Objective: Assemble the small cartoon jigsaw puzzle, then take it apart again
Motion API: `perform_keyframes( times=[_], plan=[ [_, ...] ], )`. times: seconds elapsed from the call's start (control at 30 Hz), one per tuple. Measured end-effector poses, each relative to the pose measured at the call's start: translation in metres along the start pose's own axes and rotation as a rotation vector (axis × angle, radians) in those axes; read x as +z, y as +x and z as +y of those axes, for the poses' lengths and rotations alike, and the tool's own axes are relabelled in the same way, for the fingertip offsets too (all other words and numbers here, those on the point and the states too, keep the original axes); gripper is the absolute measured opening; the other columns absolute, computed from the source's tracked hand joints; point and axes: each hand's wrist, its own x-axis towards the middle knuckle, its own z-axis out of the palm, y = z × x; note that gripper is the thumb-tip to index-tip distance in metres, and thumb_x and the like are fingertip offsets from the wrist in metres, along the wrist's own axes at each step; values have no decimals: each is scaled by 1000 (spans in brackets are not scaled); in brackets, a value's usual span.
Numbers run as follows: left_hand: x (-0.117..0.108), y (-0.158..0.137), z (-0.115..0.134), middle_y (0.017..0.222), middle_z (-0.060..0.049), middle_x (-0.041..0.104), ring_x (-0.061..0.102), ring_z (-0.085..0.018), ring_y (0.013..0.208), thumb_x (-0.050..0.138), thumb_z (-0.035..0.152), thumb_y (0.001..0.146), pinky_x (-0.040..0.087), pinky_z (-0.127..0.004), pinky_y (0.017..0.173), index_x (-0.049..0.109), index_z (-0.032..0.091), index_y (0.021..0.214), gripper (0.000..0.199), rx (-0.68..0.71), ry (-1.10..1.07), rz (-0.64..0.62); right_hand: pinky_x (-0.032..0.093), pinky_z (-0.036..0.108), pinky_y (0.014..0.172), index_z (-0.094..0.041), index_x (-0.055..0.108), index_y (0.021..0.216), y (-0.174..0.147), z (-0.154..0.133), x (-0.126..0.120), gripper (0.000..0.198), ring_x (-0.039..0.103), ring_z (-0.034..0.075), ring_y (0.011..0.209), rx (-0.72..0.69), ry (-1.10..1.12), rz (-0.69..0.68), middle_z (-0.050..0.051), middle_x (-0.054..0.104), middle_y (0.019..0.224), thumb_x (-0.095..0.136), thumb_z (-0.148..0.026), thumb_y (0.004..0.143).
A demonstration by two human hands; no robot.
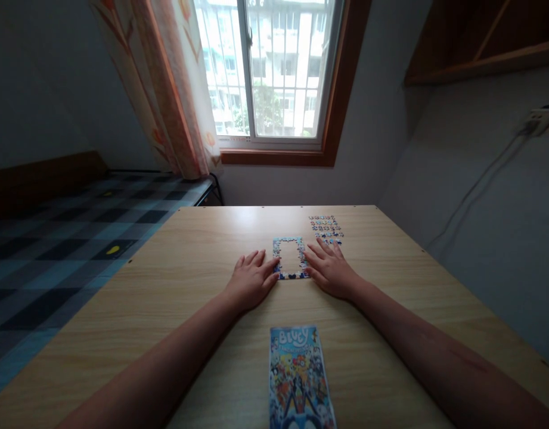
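A rectangular jigsaw puzzle border (288, 240) lies on the wooden table, its middle showing bare wood. My left hand (253, 279) rests flat with fingers apart, its thumb and a fingertip touching the border's left side. On the other side, my right hand (331, 271) lies open, fingertips at the border's right edge. Loose jigsaw pieces (324, 224) sit in several rows just beyond my right hand. Closer to me is a colourful picture sheet or box (297, 378) with "BLUEY" printed at its top; which of the two I cannot tell.
The light wooden table (202, 250) reaches toward a window (283, 71) with an orange-patterned curtain (162, 89). A bed with a checked cover (77, 238) stands along the left. A cable (475, 185) hangs on the right wall below a wooden shelf (489, 65).
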Motion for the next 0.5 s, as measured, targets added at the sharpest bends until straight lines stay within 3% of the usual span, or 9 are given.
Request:
perform_keyframes(
  times=[0.33,0.5],
  plan=[
    [3,1,-1,158,-12,42,36,-34,147,40,54,101,28,-55,117,50,34,148,53,-11,-11,46,6,68,120,-22,49,149,0,1,1,55,12,33,155,11,6,-28,11,34,161,32,-49,105],
    [2,6,-3,157,-16,43,38,-34,145,34,51,101,30,-54,116,47,25,151,58,-145,-22,73,10,69,120,-20,45,152,1,7,4,56,14,34,155,29,-21,41,13,36,160,36,-47,104]
  ],
)
